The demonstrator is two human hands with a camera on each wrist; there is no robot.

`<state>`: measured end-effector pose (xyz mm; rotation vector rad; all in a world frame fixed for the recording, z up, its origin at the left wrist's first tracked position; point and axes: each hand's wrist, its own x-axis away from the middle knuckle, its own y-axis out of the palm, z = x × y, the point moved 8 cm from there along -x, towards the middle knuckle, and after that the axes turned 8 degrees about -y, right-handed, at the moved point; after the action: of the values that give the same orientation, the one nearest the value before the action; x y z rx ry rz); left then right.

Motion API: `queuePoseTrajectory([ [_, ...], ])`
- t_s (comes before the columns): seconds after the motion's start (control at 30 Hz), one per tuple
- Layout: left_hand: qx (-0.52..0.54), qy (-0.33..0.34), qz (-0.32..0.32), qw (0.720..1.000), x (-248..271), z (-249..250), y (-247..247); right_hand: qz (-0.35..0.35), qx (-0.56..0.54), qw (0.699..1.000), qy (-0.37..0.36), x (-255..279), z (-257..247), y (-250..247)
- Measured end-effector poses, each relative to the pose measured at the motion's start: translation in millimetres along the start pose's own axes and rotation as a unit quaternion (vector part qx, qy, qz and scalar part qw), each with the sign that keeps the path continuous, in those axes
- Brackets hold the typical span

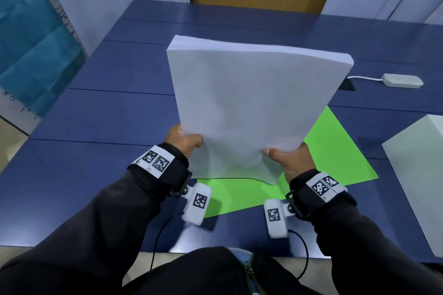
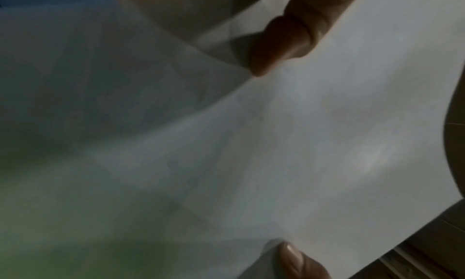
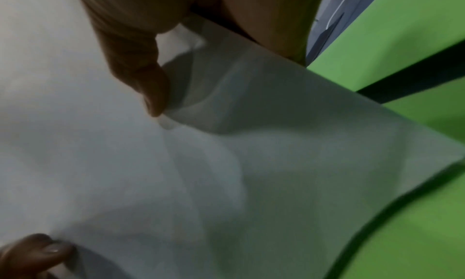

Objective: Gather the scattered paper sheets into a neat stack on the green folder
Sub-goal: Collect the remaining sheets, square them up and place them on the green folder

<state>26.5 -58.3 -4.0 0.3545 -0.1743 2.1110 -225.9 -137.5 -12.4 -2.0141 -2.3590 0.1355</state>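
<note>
Both grips, left hand (image 1: 185,140) and right hand (image 1: 291,158), pinch the paper stack (image 1: 254,103) at lower centre; tap its edge square, then lower onto the green folder (image 1: 335,151).

The paper stack (image 1: 251,108) hides the middle of the green folder (image 1: 335,151), so whether its lower edge touches the folder cannot be told. Behind the stack, the fingers of the left hand (image 1: 184,141) and the right hand (image 1: 290,158) are out of sight; only the thumbs show on its near face. To the right of the stack, a white box (image 1: 417,175) is cut off by the picture's edge. Both wrist views are blurred, and the stack's surface shows no readable detail there.
</note>
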Motion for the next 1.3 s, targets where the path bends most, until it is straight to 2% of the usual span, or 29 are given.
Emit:
queuePoseTrajectory([
  [0.17,0.103,0.045,-0.034,0.993,9.2,33.9,-0.5,-0.003,-0.064,0.998,-0.016,-6.7,-18.4,-1.7],
  [0.27,0.148,0.035,-0.008,0.988,15.5,38.5,4.0,0.019,-0.076,0.996,-0.033,-6.7,-22.6,1.1],
  [0.37,0.166,0.034,-0.021,0.985,16.5,45.6,4.8,0.017,-0.066,0.996,-0.048,-8.6,-35.1,-5.3],
  [0.43,0.165,0.037,-0.04,0.985,14.6,51.4,3.7,-0.002,-0.076,0.995,-0.065,-9.4,-49.0,-7.8],
  [0.5,0.169,0.038,-0.028,0.984,14.4,53.1,3.4,-0.021,-0.08,0.993,-0.081,-9.0,-57.8,-4.2],
  [0.57,0.187,0.025,-0.002,0.982,14.4,50.0,3.7,-0.001,-0.079,0.994,-0.074,-9.3,-58.4,-1.8],
  [0.73,0.236,0.013,0.0,0.972,11.9,54.9,1.0,0.018,-0.096,0.991,-0.087,-12.8,-76.4,-5.0],
  [0.83,0.189,0.013,0.004,0.982,10.4,45.3,1.2,0.005,-0.085,0.994,-0.07,-12.2,-60.5,-3.0],
  [0.93,0.127,-0.011,0.001,0.992,10.5,29.7,5.4,0.026,-0.036,0.998,-0.034,-8.7,-34.9,-2.8],
  [1.3,0.103,0.002,-0.007,0.995,3.5,22.6,6.7,0.046,-0.006,0.999,-0.002,-9.9,-7.2,-5.4],
])
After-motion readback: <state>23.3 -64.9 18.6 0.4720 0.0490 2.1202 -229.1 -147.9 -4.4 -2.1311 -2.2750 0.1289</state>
